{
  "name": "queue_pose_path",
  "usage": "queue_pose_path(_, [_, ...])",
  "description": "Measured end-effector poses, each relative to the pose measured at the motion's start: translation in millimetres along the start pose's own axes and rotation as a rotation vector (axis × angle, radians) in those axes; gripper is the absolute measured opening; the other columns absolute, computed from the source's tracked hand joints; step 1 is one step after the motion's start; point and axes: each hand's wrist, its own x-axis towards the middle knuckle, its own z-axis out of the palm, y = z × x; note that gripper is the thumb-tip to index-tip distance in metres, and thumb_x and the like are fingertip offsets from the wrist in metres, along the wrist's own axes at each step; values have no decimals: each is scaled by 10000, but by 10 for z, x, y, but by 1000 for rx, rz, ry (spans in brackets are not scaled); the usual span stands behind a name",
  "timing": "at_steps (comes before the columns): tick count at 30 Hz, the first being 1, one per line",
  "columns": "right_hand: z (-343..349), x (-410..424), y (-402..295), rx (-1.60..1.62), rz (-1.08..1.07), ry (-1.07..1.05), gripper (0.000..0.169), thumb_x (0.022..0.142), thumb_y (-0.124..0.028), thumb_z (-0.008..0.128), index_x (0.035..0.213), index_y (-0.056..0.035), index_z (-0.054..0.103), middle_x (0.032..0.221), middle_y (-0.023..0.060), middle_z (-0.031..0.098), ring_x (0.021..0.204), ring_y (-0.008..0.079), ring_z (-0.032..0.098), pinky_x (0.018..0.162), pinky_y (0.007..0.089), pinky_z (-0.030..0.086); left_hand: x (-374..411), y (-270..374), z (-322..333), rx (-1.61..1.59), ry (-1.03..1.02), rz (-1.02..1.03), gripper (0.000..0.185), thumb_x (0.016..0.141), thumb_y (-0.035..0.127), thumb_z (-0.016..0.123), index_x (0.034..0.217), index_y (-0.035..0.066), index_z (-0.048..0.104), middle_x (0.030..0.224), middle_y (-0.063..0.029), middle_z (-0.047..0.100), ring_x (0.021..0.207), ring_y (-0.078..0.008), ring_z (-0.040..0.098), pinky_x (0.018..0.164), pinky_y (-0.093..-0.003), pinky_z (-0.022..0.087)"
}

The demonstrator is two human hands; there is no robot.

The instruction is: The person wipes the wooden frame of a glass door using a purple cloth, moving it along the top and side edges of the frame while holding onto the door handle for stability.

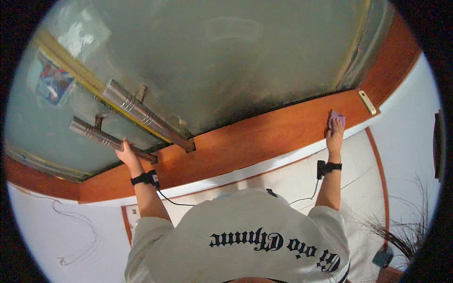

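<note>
My left hand (127, 152) grips the lower part of a metal pull handle (92, 133) mounted on a glass door (138, 131). A longer metal pull handle (145, 115) stands beside it on the neighbouring glass panel (247, 70). Over on the right, my right hand (335, 131) holds a folded purple cloth (338, 116) against the reddish-brown wooden ledge (254, 129) at the foot of the glass. Part of the cloth is hidden under my fingers.
A cream-coloured remote-like object (367, 102) lies at the ledge's right end. A picture sticker (56, 83) is on the left glass. Dry, thin plant stems (407, 230) rise at the lower right, and a thin cord (93, 233) hangs at the lower left.
</note>
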Motion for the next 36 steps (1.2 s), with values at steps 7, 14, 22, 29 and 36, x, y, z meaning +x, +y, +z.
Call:
queue_pose_path(7, [75,-202,-391,19,-160,-24,531,648,54,456,1178,33,455,1263,225,393,1252,394,243,1031,442,206,-5,-1,-6,12,43,-31,228,793,209,611,824,15,495,713,-51,519,580,-140,482,529,-286,410])
queue_pose_path(14, [154,-537,-1205,-17,-309,-53,549,678,-12,506,1213,53,402,1263,251,380,1240,445,224,1030,495,178,-85,153,-24,52,-27,-113,263,783,217,626,862,5,493,731,-33,529,647,-116,492,576,-264,404])
queue_pose_path(22, [378,-1027,-2357,53,-491,-277,541,735,56,386,1270,34,310,1262,265,361,1193,411,321,1015,510,183,-155,304,-34,119,-122,-7,264,758,207,643,884,17,511,752,-46,541,674,-138,493,627,-278,413])
queue_pose_path(29, [404,-1428,-3671,203,-743,-456,620,703,68,390,1297,62,212,1286,295,283,1214,436,260,1015,530,175,-85,129,-46,66,-203,-56,399,731,265,666,960,-6,483,836,-127,568,757,-206,547,686,-326,437])
queue_pose_path(36, [497,-1774,-4816,199,-848,-562,573,764,-122,512,1224,130,283,1264,325,292,1202,436,280,1006,487,218,-23,153,-110,77,-482,-39,469,735,302,658,998,-24,447,857,-214,567,806,-325,583,698,-368,455])
